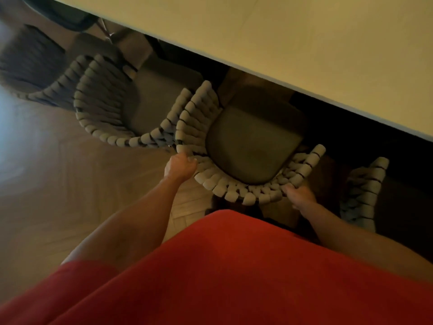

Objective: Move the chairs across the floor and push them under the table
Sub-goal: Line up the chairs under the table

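The left hand (180,165) and right hand (302,195) grasp the rope-wrapped chair (253,146) by its back, at 8 and 5 o'clock. Its seat front meets the table (304,55) edge and is only partly under. The neighbouring chair (112,109) at 10 o'clock looks tucked.

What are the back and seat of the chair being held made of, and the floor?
Chair back: thick pale cord, seemingly soft rope or padded fabric, wound in loops over a dark frame. Seat: matte dark cushion, probably fabric upholstery. Floor: looks like wood parquet, strips laid herringbone, slight sheen.
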A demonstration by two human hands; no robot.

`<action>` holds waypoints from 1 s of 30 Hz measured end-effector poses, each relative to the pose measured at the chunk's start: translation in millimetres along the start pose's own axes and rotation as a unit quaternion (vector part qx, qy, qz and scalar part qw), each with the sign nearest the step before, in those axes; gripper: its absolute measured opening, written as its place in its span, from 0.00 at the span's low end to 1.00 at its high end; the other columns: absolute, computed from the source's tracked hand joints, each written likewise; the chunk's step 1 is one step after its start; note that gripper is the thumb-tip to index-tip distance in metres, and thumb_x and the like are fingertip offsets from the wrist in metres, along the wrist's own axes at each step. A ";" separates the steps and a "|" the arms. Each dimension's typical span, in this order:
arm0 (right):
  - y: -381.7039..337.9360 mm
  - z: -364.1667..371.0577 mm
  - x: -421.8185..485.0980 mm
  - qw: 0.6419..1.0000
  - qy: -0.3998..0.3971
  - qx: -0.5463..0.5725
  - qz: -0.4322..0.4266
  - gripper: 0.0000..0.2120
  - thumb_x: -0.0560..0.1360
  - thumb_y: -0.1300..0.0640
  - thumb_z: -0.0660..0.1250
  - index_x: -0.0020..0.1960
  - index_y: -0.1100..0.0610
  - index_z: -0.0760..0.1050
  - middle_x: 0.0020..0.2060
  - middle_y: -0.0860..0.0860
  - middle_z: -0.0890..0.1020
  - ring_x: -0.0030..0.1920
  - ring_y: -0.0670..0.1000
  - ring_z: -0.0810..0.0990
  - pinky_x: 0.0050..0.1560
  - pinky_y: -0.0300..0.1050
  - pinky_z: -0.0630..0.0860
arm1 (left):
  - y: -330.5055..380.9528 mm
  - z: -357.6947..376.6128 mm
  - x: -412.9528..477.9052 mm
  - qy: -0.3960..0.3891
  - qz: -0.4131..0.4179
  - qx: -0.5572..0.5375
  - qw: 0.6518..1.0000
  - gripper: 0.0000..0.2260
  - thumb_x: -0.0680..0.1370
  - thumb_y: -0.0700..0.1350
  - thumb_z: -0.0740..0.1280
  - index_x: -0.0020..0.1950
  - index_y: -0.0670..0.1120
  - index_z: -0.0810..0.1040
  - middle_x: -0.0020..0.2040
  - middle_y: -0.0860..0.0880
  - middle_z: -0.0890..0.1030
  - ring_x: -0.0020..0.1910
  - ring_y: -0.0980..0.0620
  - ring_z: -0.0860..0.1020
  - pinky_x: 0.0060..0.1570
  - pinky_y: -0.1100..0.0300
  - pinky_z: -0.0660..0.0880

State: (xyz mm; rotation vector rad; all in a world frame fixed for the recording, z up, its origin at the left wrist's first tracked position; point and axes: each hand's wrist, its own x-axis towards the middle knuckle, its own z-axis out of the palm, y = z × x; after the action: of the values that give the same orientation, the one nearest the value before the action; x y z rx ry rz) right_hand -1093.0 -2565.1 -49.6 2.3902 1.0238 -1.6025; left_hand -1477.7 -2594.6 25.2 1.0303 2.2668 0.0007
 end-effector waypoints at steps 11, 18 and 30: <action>-42.4 37.4 -1.7 0.985 0.087 0.079 0.128 0.37 0.82 0.44 0.68 0.82 0.61 0.59 0.75 0.63 0.71 0.71 0.66 0.74 0.57 0.54 0.73 | 2.2 -37.2 144.4 -0.029 -0.016 0.035 0.999 0.29 0.80 0.52 0.65 0.78 0.40 0.66 0.74 0.37 0.73 0.70 0.34 0.75 0.65 0.40 0.77; -67.6 75.9 2.5 0.946 0.183 0.169 0.209 0.38 0.82 0.49 0.70 0.83 0.60 0.55 0.79 0.60 0.62 0.74 0.66 0.71 0.66 0.59 0.74 | 5.9 -39.0 209.9 -0.069 -0.015 -0.006 0.997 0.26 0.83 0.48 0.68 0.78 0.42 0.67 0.70 0.39 0.77 0.67 0.37 0.78 0.63 0.45 0.79; -47.3 67.4 54.0 0.887 0.215 0.340 0.226 0.34 0.81 0.49 0.73 0.83 0.52 0.63 0.77 0.57 0.71 0.74 0.63 0.72 0.74 0.59 0.73 | 23.1 -7.3 268.0 -0.026 -0.036 -0.083 0.996 0.24 0.82 0.46 0.71 0.77 0.41 0.71 0.71 0.38 0.76 0.71 0.36 0.75 0.67 0.46 0.75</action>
State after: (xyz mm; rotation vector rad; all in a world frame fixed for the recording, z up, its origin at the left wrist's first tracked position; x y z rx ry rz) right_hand -1161.0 -2531.1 -112.1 3.1960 -0.1724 -1.4298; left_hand -1596.8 -2395.6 -111.1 0.8514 2.2140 0.1271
